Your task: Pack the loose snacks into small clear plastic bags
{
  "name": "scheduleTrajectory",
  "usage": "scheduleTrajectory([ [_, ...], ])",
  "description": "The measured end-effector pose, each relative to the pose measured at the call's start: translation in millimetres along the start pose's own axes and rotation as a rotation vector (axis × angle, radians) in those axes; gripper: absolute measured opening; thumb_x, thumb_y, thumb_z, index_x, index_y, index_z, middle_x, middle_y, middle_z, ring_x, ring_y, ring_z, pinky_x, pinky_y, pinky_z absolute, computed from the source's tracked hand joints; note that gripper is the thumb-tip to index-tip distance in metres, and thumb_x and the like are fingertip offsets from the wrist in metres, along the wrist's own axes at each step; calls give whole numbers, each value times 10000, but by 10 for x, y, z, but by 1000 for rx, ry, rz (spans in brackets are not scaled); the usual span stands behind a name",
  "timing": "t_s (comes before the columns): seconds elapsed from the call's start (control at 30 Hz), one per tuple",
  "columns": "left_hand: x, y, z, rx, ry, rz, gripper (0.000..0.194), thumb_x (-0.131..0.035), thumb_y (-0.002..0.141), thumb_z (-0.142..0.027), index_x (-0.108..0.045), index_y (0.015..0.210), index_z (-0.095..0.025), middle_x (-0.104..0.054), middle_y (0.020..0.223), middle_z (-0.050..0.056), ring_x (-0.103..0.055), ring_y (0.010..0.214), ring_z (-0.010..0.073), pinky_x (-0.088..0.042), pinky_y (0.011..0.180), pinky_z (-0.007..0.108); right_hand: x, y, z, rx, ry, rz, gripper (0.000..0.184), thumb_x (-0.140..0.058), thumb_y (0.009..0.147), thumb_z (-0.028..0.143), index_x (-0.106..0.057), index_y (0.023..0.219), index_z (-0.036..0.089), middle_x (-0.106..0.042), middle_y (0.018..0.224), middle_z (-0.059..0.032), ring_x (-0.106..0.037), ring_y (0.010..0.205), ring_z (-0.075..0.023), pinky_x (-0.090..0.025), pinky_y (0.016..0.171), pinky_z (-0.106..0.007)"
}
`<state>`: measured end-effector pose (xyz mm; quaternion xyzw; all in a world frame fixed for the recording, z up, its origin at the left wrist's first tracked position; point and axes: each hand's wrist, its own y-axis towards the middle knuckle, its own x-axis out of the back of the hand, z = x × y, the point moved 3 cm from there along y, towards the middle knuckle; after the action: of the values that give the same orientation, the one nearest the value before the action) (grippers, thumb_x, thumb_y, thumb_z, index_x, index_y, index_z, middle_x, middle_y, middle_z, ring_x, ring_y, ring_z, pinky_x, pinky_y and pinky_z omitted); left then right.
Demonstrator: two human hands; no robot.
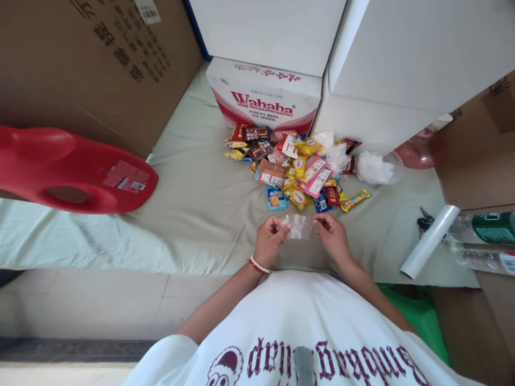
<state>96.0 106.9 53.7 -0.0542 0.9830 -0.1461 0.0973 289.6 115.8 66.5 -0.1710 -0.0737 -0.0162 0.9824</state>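
Note:
Close to my body, a small clear plastic bag [299,228] stretches between my two hands. My left hand [270,240], with a red and white bead bracelet at the wrist, pinches its left edge. The fingers of my right hand [331,234] are closed at its right upper corner. Just beyond lies a heap of wrapped snacks: a blue packet [277,199], yellow packets [298,196], pink-and-white packets [316,176], brown cocoa packets [261,151] and a thin yellow stick packet [355,200].
A Wahaha carton [263,99] and white boxes [374,64] stand behind the heap. Crumpled clear plastic [376,167] sits right of it. Farther right are a plastic-film roll [429,242], scissors [425,220] and bottles [493,228]. At left are a red jug [92,174] and a cardboard box [92,69].

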Motion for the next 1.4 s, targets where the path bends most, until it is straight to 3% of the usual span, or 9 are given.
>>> scheduleTrajectory([
  [0.2, 127, -166, -75, -307, 317, 64, 259, -734, 802, -360, -557, 681, -216, -510, 623, -39, -438, 596, 120, -359, 626, 268, -433, -159, 80, -276, 282, 481, 490, -776, 741, 666, -701, 875, 201, -677, 843, -35, -594, 715, -154, -458, 531, -225],
  [0.3, 190, -213, -94, -392, 369, 93, 192, -708, 804, -319, -575, 708, -221, -543, 685, -16, -492, 673, 150, -388, 688, 287, -597, -149, 128, -139, 287, 425, 404, -877, 657, 544, -695, 805, 215, -643, 752, 15, -549, 684, -130, -466, 625, -237],
  [0.43, 258, -225, -89, -310, 282, 162, 217, -659, 878, -417, -636, 823, -209, -606, 793, 18, -547, 767, 171, -429, 733, 296, -648, -91, 126, 51, 106, 357, 279, -791, 766, 495, -749, 824, 225, -678, 789, -3, -583, 750, -156, -467, 733, -279],
  [0.57, 328, -188, -40, -228, 266, 27, 284, -671, 895, -444, -637, 757, -198, -581, 731, -2, -520, 722, 143, -416, 711, 275, -527, -82, 121, 224, -104, 292, 185, -743, 826, 415, -787, 846, 237, -692, 846, -29, -614, 795, -176, -460, 751, -292],
  [0.77, 418, -131, 134, 83, -270, -71, 393, -778, 778, -535, -564, 808, -207, -645, 863, -1, -615, 831, 148, -514, 700, 259, -184, -179, -99, -89, 28, 201, 358, -766, 779, 556, -736, 851, 206, -666, 761, -8, -573, 685, -152, -471, 629, -261],
  [0.93, 322, -237, 84, 48, -303, 108, 334, -797, 779, -445, -585, 747, -189, -684, 1149, 67, -636, 1152, 243, -573, 890, 390, -230, -168, -136, -252, 267, 204, 564, -797, 718, 639, -710, 1114, 247, -724, 1063, -55, -658, 907, -207, -562, 691, -302],
  [1.07, 360, -348, 72, 57, -326, 123, 360, -821, 705, -336, -508, 635, -173, -674, 1159, 71, -626, 1235, 300, -555, 966, 450, -369, 18, -102, -170, 277, 87, 463, -899, 574, 478, -690, 893, 214, -648, 776, 16, -538, 652, -128, -449, 579, -238],
  [1.2, 451, -365, 118, 159, -405, 73, 398, -867, 620, -298, -522, 795, -203, -649, 1184, 49, -653, 1188, 275, -559, 962, 449, -390, 37, -15, 23, 132, 78, 282, -798, 729, 454, -706, 850, 216, -634, 754, 12, -521, 656, -132, -429, 621, -256],
  [1.4, 243, -99, 153, 184, -42, -4, 400, -847, 673, -429, -574, 842, -191, -590, 752, -28, -542, 678, 107, -459, 617, 235, -284, -246, 185, 371, -287, 190, 264, -686, 906, 367, -755, 1142, 271, -701, 972, -51, -622, 820, -196, -507, 770, -326],
])
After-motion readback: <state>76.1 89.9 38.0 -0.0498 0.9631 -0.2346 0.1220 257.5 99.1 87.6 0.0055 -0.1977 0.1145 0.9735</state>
